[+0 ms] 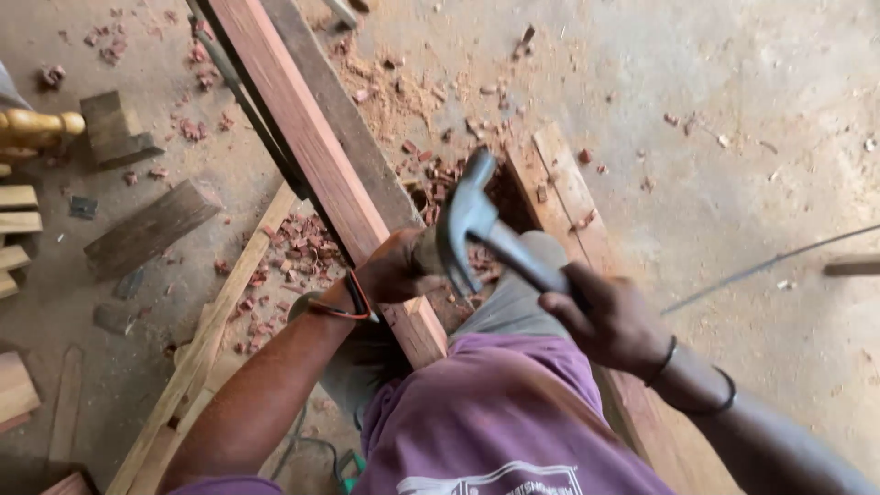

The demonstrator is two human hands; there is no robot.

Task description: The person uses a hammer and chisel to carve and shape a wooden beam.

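A reddish-brown plank [316, 151] and red wood chips [298, 252] are seen on the dusty tan floor [752, 137]; the hammer [477, 229] appears steel-grey, the shirt [495, 422] purple, the wristband [353, 298] orange-and-black.

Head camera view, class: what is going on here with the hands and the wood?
A person is working over a long reddish wooden beam that lies slanted across a dusty floor. The right hand grips a claw hammer, its head near the left hand, which rests on the beam's near end. Red wood chips and offcut blocks lie scattered around.
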